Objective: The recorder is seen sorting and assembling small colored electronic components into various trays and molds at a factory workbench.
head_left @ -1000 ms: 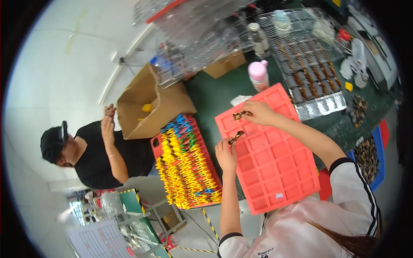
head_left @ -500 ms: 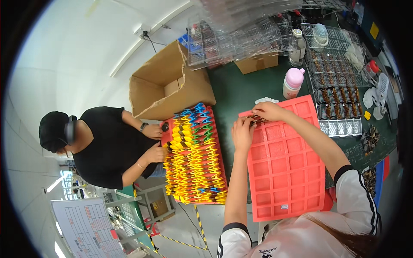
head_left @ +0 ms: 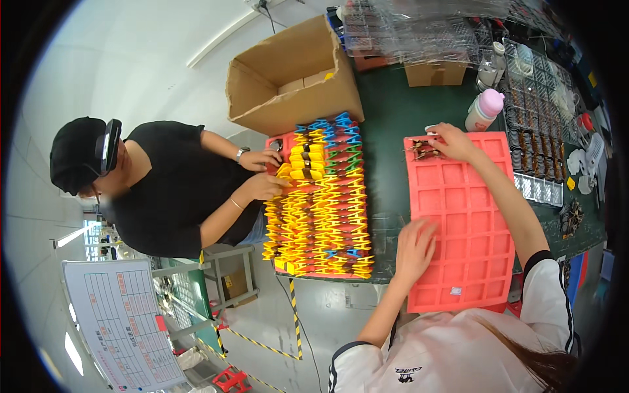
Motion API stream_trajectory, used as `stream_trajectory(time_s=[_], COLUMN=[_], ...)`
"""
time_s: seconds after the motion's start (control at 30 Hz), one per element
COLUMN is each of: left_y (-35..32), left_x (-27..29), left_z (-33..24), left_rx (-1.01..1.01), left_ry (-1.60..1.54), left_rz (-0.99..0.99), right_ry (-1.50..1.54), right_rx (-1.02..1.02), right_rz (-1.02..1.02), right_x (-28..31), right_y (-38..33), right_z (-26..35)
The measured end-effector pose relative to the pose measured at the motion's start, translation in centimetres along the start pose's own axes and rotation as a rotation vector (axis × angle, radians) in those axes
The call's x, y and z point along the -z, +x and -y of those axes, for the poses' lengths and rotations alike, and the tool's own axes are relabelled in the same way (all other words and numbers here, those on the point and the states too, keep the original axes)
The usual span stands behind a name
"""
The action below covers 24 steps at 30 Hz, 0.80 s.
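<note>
A red tray (head_left: 458, 226) with a grid of square compartments lies in front of me. Small brown-and-metal parts (head_left: 424, 150) fill its far left compartment; their kind is too small to make out. My right hand (head_left: 453, 142) is at that corner, its fingers bent and closed over the parts, and what they hold is hidden. Over the tray's left side, nearer to me, my left hand (head_left: 415, 250) holds nothing, its fingers loosely spread and slightly blurred.
To the left, a co-worker's hands (head_left: 265, 187) touch a red tray full of yellow, blue and green clips (head_left: 321, 216). Behind stand an open cardboard box (head_left: 295, 98) and a pink-lidded bottle (head_left: 485, 110). Clear plastic trays of coiled parts (head_left: 534, 147) lie at the right.
My left hand has left the far corner compartment and come back toward me along the tray's left side. My right hand stays at the corner. The whole view has shifted.
</note>
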<state>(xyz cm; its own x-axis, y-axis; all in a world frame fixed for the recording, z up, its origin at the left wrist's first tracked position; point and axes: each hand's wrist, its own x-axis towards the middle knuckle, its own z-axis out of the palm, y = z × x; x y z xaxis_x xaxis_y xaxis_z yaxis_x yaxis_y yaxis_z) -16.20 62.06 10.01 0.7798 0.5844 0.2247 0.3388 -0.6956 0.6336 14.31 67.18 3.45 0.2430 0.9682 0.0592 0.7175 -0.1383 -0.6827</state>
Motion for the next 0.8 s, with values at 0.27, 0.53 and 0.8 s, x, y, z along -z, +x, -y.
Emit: stream_trajectory(time_s=[0.27, 0.53, 0.8], left_y=[-12.1, -10.4, -8.5], left_x=[11.9, 15.4, 15.2], left_z=[9.5, 14.4, 15.0], left_rx=[0.059, -0.022, -0.021], left_ry=[0.102, 0.254, 0.408], left_rz=[0.121, 0.262, 0.412], right_ry=[-0.037, 0.276, 0.499], right_rx=[-0.052, -0.269, -0.404], right_rz=[-0.421, -0.026, -0.247], right_x=[-3.6, -17.4, -22.1], right_y=[-4.4, -17.6, -18.7], right_z=[11.6, 27.9, 28.1])
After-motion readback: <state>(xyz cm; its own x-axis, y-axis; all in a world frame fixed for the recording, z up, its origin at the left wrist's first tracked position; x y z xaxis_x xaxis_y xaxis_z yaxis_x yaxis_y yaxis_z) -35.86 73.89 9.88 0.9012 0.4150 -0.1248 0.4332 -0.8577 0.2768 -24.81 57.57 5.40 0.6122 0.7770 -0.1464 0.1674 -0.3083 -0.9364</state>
